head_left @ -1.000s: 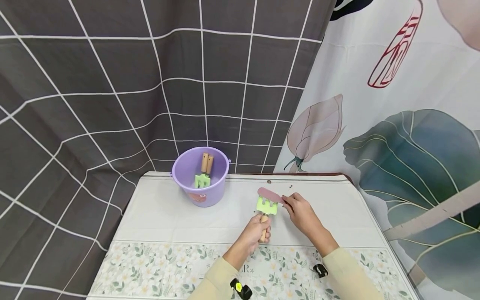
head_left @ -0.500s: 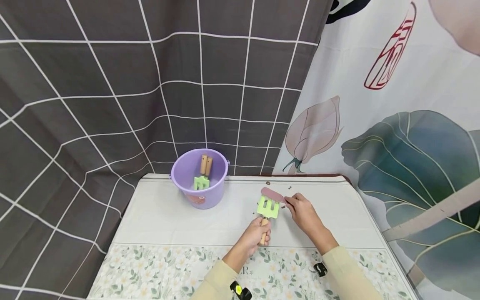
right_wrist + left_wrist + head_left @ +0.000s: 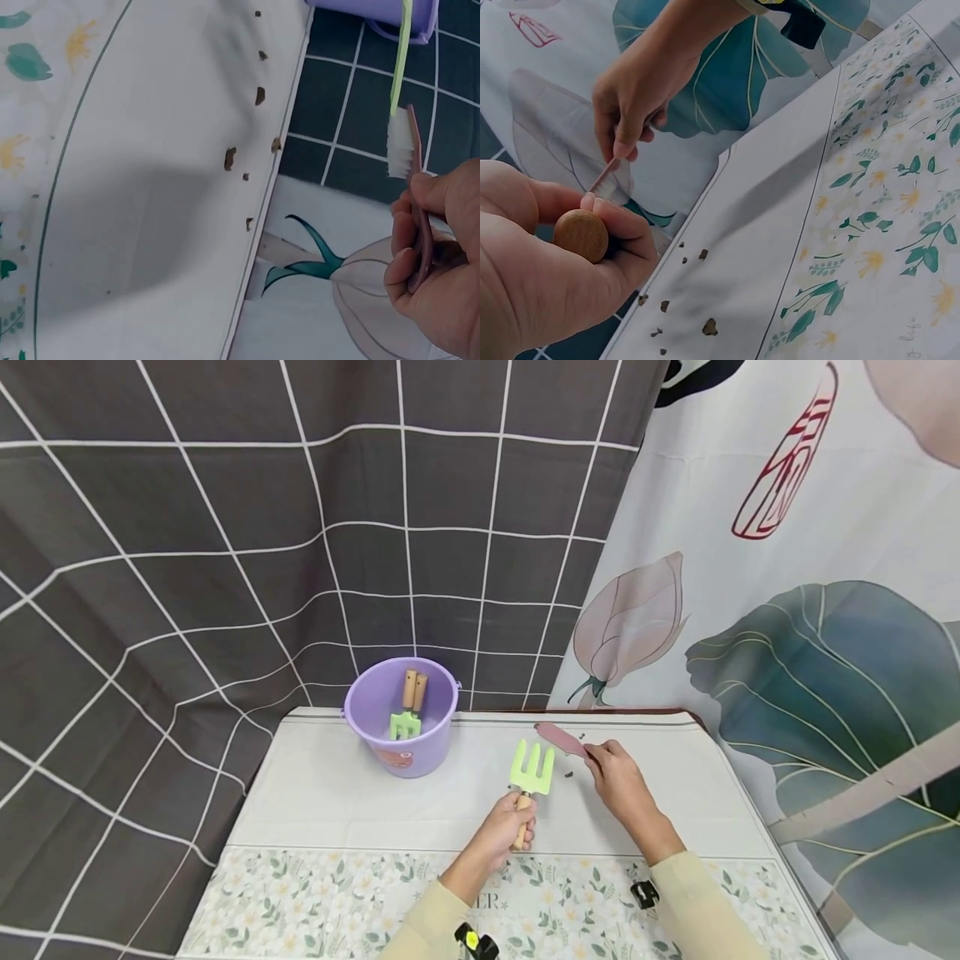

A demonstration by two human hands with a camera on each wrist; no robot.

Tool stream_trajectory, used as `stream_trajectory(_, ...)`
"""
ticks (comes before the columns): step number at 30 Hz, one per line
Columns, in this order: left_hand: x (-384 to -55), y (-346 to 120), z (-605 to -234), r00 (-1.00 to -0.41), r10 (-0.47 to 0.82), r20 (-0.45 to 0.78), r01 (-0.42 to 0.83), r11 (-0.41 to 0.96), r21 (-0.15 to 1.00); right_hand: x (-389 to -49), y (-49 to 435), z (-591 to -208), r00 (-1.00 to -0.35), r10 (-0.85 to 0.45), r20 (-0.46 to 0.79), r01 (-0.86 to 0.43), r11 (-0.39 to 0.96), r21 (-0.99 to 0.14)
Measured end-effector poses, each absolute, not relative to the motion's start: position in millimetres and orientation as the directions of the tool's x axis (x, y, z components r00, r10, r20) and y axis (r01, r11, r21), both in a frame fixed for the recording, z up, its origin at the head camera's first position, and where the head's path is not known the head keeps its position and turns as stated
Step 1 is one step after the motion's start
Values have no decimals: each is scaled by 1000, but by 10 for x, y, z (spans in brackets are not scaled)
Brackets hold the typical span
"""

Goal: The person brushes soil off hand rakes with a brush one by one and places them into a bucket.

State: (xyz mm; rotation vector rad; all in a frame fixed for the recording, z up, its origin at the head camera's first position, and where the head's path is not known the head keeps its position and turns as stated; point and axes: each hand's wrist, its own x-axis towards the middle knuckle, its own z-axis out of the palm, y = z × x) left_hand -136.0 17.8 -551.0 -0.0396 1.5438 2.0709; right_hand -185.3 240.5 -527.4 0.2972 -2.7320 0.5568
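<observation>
My left hand point(image 3: 504, 831) grips the wooden handle of a small green garden fork point(image 3: 531, 768), tines pointing away from me. In the left wrist view the round end of that handle point(image 3: 580, 235) shows between the fingers. My right hand point(image 3: 621, 778) holds a pink brush point(image 3: 561, 739) by its handle. White bristles point(image 3: 400, 142) face the fork's green head point(image 3: 401, 60) in the right wrist view, close to it; whether they touch I cannot tell. Several brown crumbs point(image 3: 230, 159) lie on the white tabletop beneath.
A purple bucket point(image 3: 427, 758) stands at the back left of the table point(image 3: 330, 793), with two wooden-handled tools point(image 3: 406, 722) inside, at least one a green fork. A floral cloth strip point(image 3: 300, 902) covers the near side. Grey checked and printed white curtains hang behind.
The brush has moved right and slightly back, off the fork's tines, which now show fully. The fork has shifted a little left. More brown crumbs are visible on the table.
</observation>
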Motion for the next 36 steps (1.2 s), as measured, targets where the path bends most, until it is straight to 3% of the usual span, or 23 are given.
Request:
stream_trajectory(20,-1448,-20,-5350,-930,258,-261,-292,-90,952,-1557,2612,-5392,-943,-34,330,-186,878,-441)
stream_trajectory(36,-1546,-329,-5115,-996,57,-65,-52,210,976,-1348,2616,-5513,-933,-50,356,-217,868,-447)
